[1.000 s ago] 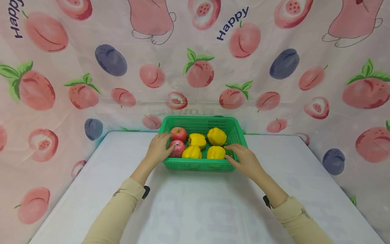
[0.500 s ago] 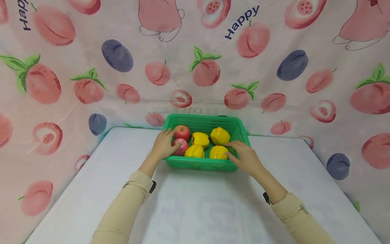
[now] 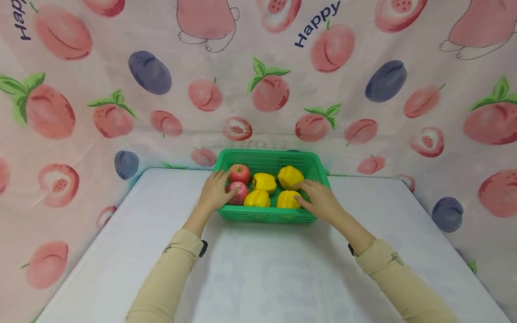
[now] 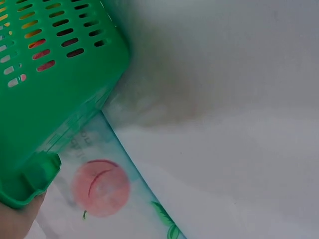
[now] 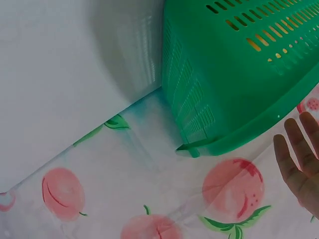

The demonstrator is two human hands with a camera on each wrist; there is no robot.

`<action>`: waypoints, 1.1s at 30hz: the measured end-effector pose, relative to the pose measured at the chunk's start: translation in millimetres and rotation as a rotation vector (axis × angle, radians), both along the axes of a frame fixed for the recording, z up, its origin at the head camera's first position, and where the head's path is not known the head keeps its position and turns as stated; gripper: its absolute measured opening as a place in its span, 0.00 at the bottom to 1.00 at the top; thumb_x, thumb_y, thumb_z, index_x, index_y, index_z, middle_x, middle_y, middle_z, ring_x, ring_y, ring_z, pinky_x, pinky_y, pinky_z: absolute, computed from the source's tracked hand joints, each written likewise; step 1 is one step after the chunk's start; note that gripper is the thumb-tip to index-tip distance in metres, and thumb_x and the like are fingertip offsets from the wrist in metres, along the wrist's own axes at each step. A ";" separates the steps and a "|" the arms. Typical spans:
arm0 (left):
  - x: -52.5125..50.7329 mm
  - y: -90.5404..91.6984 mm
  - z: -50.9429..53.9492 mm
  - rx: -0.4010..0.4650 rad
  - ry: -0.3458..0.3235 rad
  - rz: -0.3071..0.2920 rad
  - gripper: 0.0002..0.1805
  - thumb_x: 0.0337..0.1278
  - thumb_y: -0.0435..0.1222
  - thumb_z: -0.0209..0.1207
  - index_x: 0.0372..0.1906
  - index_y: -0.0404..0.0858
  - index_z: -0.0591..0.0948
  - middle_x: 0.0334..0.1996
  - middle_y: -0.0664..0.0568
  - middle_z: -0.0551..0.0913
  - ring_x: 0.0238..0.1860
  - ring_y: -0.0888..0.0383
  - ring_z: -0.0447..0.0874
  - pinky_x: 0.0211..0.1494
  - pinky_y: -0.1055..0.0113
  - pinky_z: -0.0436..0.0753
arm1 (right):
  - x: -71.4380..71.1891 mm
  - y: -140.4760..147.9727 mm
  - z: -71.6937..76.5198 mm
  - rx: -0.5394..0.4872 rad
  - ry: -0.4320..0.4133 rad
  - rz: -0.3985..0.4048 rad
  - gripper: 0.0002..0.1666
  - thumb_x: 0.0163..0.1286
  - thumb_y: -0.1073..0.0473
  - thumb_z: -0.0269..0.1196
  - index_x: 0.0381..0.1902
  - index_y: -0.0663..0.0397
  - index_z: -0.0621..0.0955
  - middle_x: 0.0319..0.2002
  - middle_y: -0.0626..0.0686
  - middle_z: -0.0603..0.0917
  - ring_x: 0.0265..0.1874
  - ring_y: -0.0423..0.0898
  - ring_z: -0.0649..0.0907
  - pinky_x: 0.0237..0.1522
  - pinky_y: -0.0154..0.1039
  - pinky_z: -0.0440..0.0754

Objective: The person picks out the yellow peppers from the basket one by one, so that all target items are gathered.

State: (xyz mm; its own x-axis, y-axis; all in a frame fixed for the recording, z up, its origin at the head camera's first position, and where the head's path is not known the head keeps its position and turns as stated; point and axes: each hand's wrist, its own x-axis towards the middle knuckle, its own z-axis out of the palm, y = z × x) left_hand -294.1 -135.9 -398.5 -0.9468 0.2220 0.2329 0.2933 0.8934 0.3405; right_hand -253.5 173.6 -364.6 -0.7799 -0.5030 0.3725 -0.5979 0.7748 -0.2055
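In the head view a green basket (image 3: 268, 215) holds two red apples, one behind (image 3: 239, 173) and one in front (image 3: 239, 196), several yellow peppers (image 3: 264, 183) and a partly hidden green item (image 3: 304, 195). My left hand (image 3: 213, 193) lies over the left rim, fingers extended beside the apples and thumb by the front one. My right hand (image 3: 322, 201) reaches over the right side, its fingertips at the two right-hand peppers; contact is unclear. The left wrist view shows part of a hand (image 4: 17, 218) against the rim. In the right wrist view, loosely spread fingers (image 5: 294, 159) are outside the rim.
The basket stands near the back edge of a white-covered table (image 3: 258, 269). Behind it hangs a pink cloth (image 3: 242, 67) printed with fruit, which also runs along both sides.
The head view has shifted slightly. My right hand has moved a little up and left relative to the basket, over the right-hand peppers. My left hand has hardly moved against the rim.
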 end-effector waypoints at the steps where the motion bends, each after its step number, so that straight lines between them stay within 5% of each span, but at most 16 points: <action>1: -0.1 0.1 -0.2 0.009 0.003 -0.004 0.36 0.60 0.48 0.56 0.67 0.33 0.64 0.66 0.32 0.65 0.70 0.35 0.56 0.73 0.44 0.56 | -1.0 0.3 0.6 0.012 -0.004 0.000 0.18 0.64 0.57 0.63 0.49 0.61 0.80 0.46 0.59 0.83 0.46 0.55 0.82 0.49 0.51 0.81; 10: 0.7 0.1 1.2 0.097 -0.030 0.036 0.34 0.61 0.46 0.56 0.67 0.33 0.64 0.68 0.31 0.60 0.70 0.35 0.55 0.73 0.44 0.55 | -12.5 1.2 4.3 0.109 -0.046 0.003 0.20 0.64 0.57 0.63 0.50 0.64 0.79 0.43 0.60 0.83 0.40 0.54 0.82 0.44 0.49 0.82; 18: -1.2 -0.5 5.9 0.088 -0.062 0.065 0.34 0.62 0.45 0.55 0.68 0.35 0.63 0.70 0.29 0.55 0.72 0.35 0.50 0.74 0.45 0.53 | -22.2 0.9 2.3 0.144 -0.117 -0.016 0.22 0.64 0.57 0.63 0.51 0.65 0.79 0.47 0.61 0.82 0.43 0.56 0.82 0.47 0.50 0.82; 33: -0.6 -2.0 1.7 0.059 -0.064 0.058 0.32 0.62 0.46 0.55 0.66 0.33 0.66 0.69 0.28 0.57 0.72 0.35 0.51 0.74 0.45 0.54 | -39.3 0.0 10.9 0.272 -0.398 0.055 0.36 0.62 0.50 0.65 0.63 0.61 0.70 0.63 0.65 0.71 0.59 0.62 0.74 0.62 0.57 0.71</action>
State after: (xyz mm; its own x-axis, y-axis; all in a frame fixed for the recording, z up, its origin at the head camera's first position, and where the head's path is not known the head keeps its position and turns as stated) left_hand -294.6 -137.8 -396.8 -0.9712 0.1538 0.1821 0.2171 0.8863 0.4091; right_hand -292.8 173.6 -353.8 -0.8049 -0.5849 -0.1000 -0.5552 0.8018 -0.2210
